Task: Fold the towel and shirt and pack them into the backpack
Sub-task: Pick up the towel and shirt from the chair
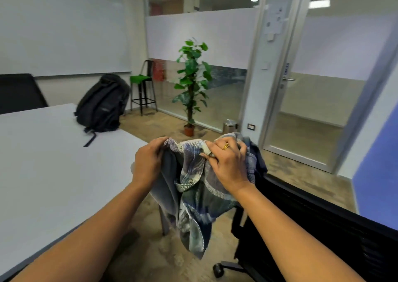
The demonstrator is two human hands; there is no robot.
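Nearby: backpack [103, 105] on table [43, 163] | chair [312, 227] beside shirt [200, 191] | plant [191, 77] beyond

This is an office meeting room: a wide whiteboard [62, 27] fills the wall behind a long white bench [43, 163], with a castored black office chair [312, 227] alongside. Frosted glass partitions [200, 31] and a glass door [312, 109] give onto what looks like more office space.

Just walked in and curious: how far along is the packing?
Nothing looks done yet. The left hand and right hand grip the unfolded shirt in the air beside the table. Folding and packing remain; the backpack sits far off on it.
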